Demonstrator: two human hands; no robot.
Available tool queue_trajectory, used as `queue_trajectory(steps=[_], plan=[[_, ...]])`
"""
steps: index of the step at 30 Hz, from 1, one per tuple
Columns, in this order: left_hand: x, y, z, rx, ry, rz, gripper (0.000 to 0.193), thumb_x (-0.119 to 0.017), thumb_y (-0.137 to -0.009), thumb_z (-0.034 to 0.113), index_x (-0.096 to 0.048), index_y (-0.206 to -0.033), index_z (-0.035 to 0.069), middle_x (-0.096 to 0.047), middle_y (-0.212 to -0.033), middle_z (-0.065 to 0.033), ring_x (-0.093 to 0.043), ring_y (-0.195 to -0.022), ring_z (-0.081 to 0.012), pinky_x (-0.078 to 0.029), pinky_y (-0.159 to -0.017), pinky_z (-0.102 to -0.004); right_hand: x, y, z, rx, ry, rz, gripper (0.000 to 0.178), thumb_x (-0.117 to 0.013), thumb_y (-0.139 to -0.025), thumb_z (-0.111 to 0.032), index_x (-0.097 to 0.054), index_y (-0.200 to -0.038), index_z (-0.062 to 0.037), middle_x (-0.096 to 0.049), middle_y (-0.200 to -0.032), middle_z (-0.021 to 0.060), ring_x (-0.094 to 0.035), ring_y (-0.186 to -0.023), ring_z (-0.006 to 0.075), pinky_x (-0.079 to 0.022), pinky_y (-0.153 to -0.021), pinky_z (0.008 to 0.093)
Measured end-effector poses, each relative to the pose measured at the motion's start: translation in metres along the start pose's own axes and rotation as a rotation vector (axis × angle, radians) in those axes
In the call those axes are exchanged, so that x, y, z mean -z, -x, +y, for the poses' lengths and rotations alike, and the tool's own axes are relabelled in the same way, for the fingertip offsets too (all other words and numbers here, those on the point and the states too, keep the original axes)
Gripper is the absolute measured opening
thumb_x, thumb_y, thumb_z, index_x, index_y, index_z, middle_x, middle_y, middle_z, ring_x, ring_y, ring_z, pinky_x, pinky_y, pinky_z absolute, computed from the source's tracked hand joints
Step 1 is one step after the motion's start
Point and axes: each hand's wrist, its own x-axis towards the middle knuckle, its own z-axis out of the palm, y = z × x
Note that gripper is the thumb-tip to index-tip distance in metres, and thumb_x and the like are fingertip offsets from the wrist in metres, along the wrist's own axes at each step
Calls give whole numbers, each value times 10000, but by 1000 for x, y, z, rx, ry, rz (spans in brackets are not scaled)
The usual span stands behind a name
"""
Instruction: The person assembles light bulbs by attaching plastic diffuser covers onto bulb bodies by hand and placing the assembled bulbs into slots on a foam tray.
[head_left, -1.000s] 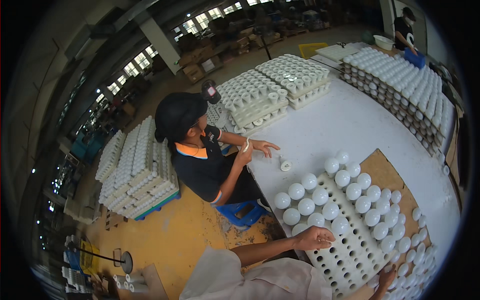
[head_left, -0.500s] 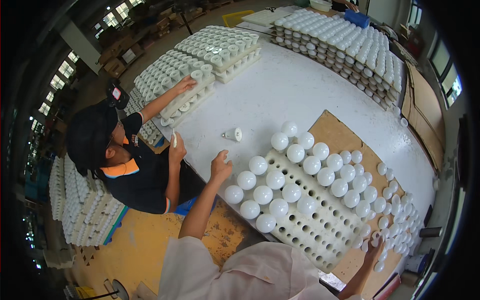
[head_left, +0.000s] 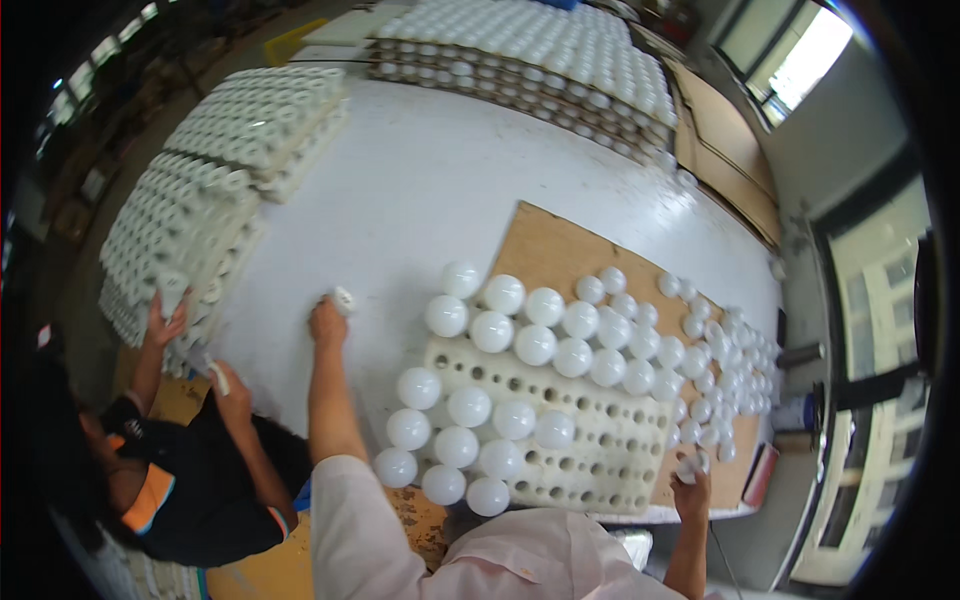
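Note:
My left hand (head_left: 328, 325), arm stretched over the white table, is closed on a white lamp housing (head_left: 343, 299) with a round end. My right hand (head_left: 691, 492), at the right edge of the cardboard, has its fingers closed around a white bulb cover (head_left: 691, 464); motion blurs its outline. Between my arms lies a pale foam tray (head_left: 590, 462) with rows of holes. Round white globes (head_left: 469, 406) stand on its left part and along its far side. Loose bulb covers (head_left: 735, 350) are heaped beyond my right hand on a brown cardboard sheet (head_left: 545, 240).
At the left a co-worker in a dark shirt holds a white cone-shaped housing (head_left: 172, 288) and a slim white piece (head_left: 219, 378). Stacked trays of housings (head_left: 255, 110) stand at the far left, layered globes (head_left: 520, 50) at the back. Cardboard sheets (head_left: 725, 150) lean near the window.
My view has swung right. My left hand, open before, has closed on the lamp housing that lay on the table. My right hand has drawn back from the heap with a bulb cover.

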Motion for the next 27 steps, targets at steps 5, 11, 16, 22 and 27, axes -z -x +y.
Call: queue_trajectory(steps=[5, 11, 16, 22, 27], plan=[[19, 29, -28, -85, 452, 50, 484, -734, -710, 167, -562, -1131, 2, -646, -1018, -164, -639, -911, -306, -503, -790, -373, -77, -36, -3, 0, 7, -274, 859, -796, -632, -206, -303, -1329, -108, -530, -1185, 168, -618, -929, 298, -534, -713, 366], [119, 173, 16, -168, 1384, -188, 590, -648, -790, 169, -424, -1288, -55, -521, -1272, -212, -606, -977, -227, -470, -826, -335, -118, -51, -9, -124, -243, -733, 874, -831, -635, -261, -332, -1338, -118, -532, -1177, 166, -614, -941, 258, -517, -723, 350], [143, 320, 106, -221, 1938, -919, 702, -624, -688, 85, -362, -1324, -54, -473, -1304, -271, -617, -947, -255, -490, -793, -352, -120, -53, 3, -142, -306, -834, 886, -847, -615, -190, -339, -1339, -136, -529, -1179, 155, -614, -940, 256, -515, -707, 337], [108, 408, 195, -209, 1655, -1234, 563, -648, -681, 65, -478, -1196, -89, -581, -1156, -266, -643, -772, -188, -498, -590, -281, -110, -48, 5, -157, -163, -942, 856, -845, -606, -169, -371, -1317, -121, -538, -1174, 117, -584, -1003, 236, -503, -804, 348], [125, 417, 225, -379, 977, -1263, 419, -766, -669, 145, -620, -1018, -34, -658, -894, -98, -601, -758, -94, -481, -631, -244, -104, -34, -13, 132, 319, -946, 788, -821, -607, -159, -422, -1284, -107, -550, -1166, 57, -505, -1117, 185, -386, -983, 343]])
